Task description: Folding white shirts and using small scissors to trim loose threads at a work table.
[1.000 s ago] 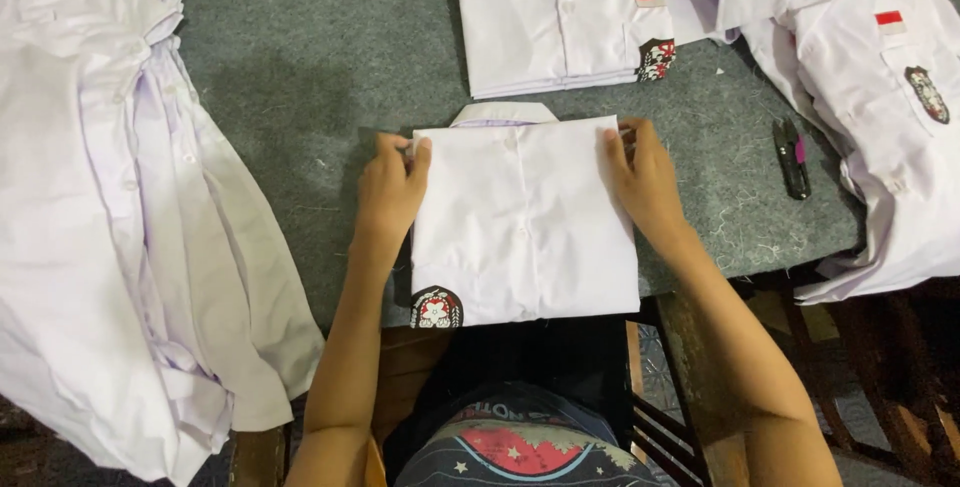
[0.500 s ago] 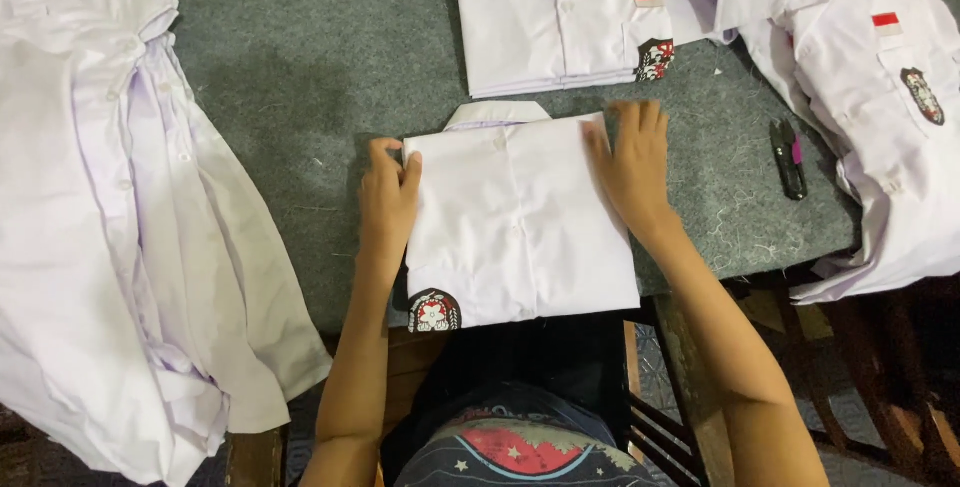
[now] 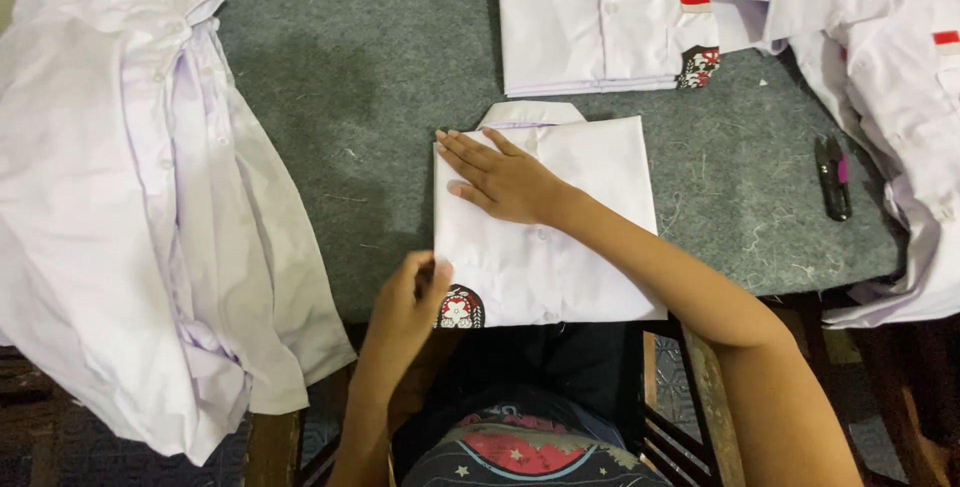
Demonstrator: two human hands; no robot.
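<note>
Shirt: folded white shirt (image 3: 560,222) lies at the near edge of the desk (image 3: 380,97), its collar pointing away from me and its badge corner overhanging the edge.
Right grip: my right hand (image 3: 505,182) lies flat and open on the cloth, pinning it.
Left grip: my left hand (image 3: 410,292) pinches the near-left corner beside the badge (image 3: 460,309).
Handling: light, soft and limp, I judge; folds slip easily.
Hold: support both side edges.

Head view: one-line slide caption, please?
Right hand flat on folded white cotton shirt; left hand pinches its corner on grey felt table.
</note>
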